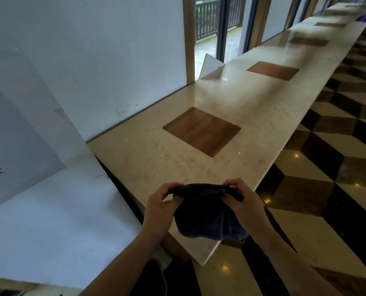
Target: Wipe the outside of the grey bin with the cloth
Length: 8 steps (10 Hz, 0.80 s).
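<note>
A dark navy cloth [207,214] hangs bunched between both my hands above the near end of a long marble counter [147,161]. My left hand [159,207] pinches the cloth's top left edge. My right hand [245,201] grips its top right edge, fingers curled over the fabric. No grey bin shows in this view.
Square wooden panels [201,130] are set into the counter, which runs away to the upper right beside windows. A white wall [49,210] with a paper sheet stands at my left. A glossy chequered floor [327,167] lies to the right. A purple object [362,18] rests far off.
</note>
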Available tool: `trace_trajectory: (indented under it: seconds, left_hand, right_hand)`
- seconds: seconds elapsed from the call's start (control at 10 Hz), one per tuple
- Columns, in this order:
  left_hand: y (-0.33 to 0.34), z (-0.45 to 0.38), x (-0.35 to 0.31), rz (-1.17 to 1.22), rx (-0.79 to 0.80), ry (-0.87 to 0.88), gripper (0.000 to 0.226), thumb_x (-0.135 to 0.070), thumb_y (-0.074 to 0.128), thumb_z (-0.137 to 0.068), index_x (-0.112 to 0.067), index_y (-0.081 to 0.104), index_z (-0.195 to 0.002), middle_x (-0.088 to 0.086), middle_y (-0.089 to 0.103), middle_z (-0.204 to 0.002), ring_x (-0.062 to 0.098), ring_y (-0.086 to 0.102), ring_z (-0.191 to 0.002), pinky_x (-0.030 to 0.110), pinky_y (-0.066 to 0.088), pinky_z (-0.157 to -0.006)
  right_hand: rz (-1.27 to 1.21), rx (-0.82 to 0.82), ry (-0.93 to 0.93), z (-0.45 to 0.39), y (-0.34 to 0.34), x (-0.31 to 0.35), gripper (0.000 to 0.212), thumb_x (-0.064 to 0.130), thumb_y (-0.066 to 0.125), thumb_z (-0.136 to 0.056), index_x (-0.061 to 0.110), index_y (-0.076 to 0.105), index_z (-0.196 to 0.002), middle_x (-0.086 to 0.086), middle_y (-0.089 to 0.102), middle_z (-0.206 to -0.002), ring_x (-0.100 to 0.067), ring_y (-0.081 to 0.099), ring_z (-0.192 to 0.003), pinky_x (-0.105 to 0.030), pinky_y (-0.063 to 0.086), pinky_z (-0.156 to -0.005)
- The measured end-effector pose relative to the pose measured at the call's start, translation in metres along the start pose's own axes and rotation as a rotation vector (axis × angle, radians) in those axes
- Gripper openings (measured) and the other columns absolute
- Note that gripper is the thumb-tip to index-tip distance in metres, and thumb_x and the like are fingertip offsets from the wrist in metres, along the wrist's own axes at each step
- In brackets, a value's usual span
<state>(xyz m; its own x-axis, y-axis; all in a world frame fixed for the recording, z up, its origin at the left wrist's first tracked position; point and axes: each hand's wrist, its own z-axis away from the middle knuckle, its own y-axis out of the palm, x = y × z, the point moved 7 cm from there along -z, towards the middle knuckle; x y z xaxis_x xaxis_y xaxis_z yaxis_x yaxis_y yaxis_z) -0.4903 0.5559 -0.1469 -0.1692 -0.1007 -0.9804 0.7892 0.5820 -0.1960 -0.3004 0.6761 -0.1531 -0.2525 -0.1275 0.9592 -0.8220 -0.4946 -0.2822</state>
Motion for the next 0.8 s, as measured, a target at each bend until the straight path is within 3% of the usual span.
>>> trace_trajectory:
  seconds: [0.1, 0.2, 0.3, 0.4, 0.5, 0.6, 0.7, 0.8]
  left_hand:
    - [0.009, -0.003, 0.028, -0.052, 0.042, -0.05, 0.022, -0.011, 0.062, -0.088, -0.029, 0.069, -0.099, -0.012, 0.071, -0.097, 0.011, 0.066, -0.097, 0.046, 0.057, -0.082]
    - [0.019, -0.01, 0.068, -0.118, 0.119, -0.129, 0.019, -0.019, 0.059, -0.091, -0.036, 0.065, -0.097, -0.018, 0.068, -0.097, 0.005, 0.064, -0.094, 0.038, 0.059, -0.074]
    - [0.024, -0.022, 0.094, -0.135, 0.147, -0.195, 0.02, -0.021, 0.058, -0.093, -0.041, 0.063, -0.094, -0.016, 0.069, -0.095, 0.005, 0.065, -0.092, 0.033, 0.06, -0.065]
    - [0.031, -0.052, 0.139, -0.172, 0.151, -0.316, 0.015, -0.02, 0.056, -0.093, -0.033, 0.064, -0.096, -0.005, 0.069, -0.1, 0.017, 0.067, -0.091, 0.035, 0.06, -0.06]
    - [0.036, -0.076, 0.158, -0.247, 0.149, -0.316, 0.013, -0.02, 0.057, -0.093, -0.028, 0.064, -0.101, -0.003, 0.068, -0.102, 0.014, 0.065, -0.09, 0.034, 0.058, -0.067]
    - [0.044, -0.11, 0.174, -0.433, 0.161, -0.256, 0.016, -0.023, 0.056, -0.095, -0.024, 0.061, -0.109, -0.004, 0.066, -0.098, 0.007, 0.06, -0.079, 0.025, 0.051, -0.061]
    - [0.047, -0.122, 0.177, -0.566, 0.183, -0.22, 0.018, -0.024, 0.054, -0.095, -0.024, 0.06, -0.112, -0.003, 0.066, -0.093, 0.015, 0.063, -0.075, 0.036, 0.056, -0.061]
    - [0.044, -0.13, 0.177, -0.74, 0.158, -0.136, 0.018, -0.025, 0.053, -0.095, -0.025, 0.058, -0.112, -0.003, 0.066, -0.1, 0.018, 0.063, -0.079, 0.039, 0.056, -0.064]
  right_hand:
    - [0.038, 0.032, 0.059, -0.006, 0.008, -0.027, 0.022, 0.02, 0.063, -0.096, 0.04, 0.056, -0.089, 0.015, 0.068, -0.084, -0.004, 0.064, -0.079, -0.02, 0.048, -0.063]
    - [0.102, 0.134, 0.182, -0.017, 0.026, -0.073, 0.017, 0.023, 0.056, -0.099, 0.037, 0.051, -0.093, 0.001, 0.069, -0.087, -0.022, 0.065, -0.082, -0.034, 0.047, -0.066]
    - [0.17, 0.177, 0.235, -0.028, 0.037, -0.101, 0.014, 0.025, 0.053, -0.1, 0.035, 0.049, -0.092, -0.005, 0.067, -0.086, -0.026, 0.065, -0.08, -0.037, 0.044, -0.064]
    - [0.281, 0.185, 0.253, -0.059, 0.051, -0.137, 0.01, 0.025, 0.054, -0.1, 0.031, 0.048, -0.094, -0.01, 0.065, -0.076, -0.03, 0.063, -0.07, -0.036, 0.039, -0.056]
    - [0.386, 0.157, 0.217, -0.081, 0.057, -0.151, 0.008, 0.025, 0.055, -0.1, 0.03, 0.049, -0.097, -0.004, 0.061, -0.066, -0.025, 0.06, -0.058, -0.029, 0.037, -0.047]
    - [0.538, 0.084, 0.114, -0.108, 0.061, -0.158, 0.005, 0.024, 0.057, -0.099, 0.026, 0.052, -0.1, 0.005, 0.057, -0.06, -0.014, 0.053, -0.048, -0.016, 0.035, -0.037]
    - [0.666, 0.057, 0.07, -0.115, 0.065, -0.158, 0.006, 0.028, 0.057, -0.099, 0.023, 0.056, -0.102, 0.001, 0.064, -0.072, -0.019, 0.059, -0.057, -0.027, 0.051, -0.047]
    - [0.785, -0.078, 0.025, -0.114, 0.063, -0.155, 0.011, 0.03, 0.057, -0.098, 0.021, 0.058, -0.104, -0.003, 0.067, -0.095, -0.024, 0.062, -0.079, -0.038, 0.054, -0.063]
